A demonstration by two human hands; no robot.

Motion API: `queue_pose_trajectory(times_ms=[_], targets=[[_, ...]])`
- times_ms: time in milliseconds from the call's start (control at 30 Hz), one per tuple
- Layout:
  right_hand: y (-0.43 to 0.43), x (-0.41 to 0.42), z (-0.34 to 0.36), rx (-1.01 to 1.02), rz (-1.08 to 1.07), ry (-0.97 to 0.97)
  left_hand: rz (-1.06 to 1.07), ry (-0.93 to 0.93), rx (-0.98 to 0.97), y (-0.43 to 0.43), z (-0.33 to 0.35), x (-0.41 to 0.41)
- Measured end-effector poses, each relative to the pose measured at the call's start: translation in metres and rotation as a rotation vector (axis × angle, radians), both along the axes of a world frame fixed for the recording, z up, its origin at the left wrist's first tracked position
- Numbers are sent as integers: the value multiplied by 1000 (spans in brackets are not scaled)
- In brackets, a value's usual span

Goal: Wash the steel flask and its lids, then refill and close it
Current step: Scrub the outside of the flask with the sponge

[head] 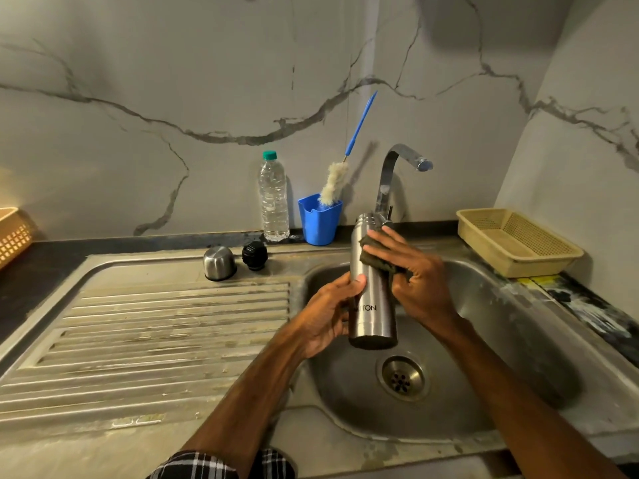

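Steel flask (371,288), near upright (lidless)

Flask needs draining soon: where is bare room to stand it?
The ribbed drainboard, between bowl and left counter, is bare in front. Crowded behind: steel cap and black stopper, then bottle and blue cup by the wall.
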State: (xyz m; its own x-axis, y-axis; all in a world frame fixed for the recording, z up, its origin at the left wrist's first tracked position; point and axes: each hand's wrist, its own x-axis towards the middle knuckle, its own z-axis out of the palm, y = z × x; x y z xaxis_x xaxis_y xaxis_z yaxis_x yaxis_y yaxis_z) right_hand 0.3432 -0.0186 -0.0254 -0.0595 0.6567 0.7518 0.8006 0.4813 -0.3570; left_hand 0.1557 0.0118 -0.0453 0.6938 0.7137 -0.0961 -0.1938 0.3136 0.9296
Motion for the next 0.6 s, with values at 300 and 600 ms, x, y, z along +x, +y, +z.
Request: queue_pose_trajectory(times_ms=[300, 600], targets=[[-2, 20, 0, 24, -11, -39, -100, 36, 59, 1, -10, 9], [-5, 29, 4, 55, -59, 102, -156, -2, 36, -6, -1, 4]])
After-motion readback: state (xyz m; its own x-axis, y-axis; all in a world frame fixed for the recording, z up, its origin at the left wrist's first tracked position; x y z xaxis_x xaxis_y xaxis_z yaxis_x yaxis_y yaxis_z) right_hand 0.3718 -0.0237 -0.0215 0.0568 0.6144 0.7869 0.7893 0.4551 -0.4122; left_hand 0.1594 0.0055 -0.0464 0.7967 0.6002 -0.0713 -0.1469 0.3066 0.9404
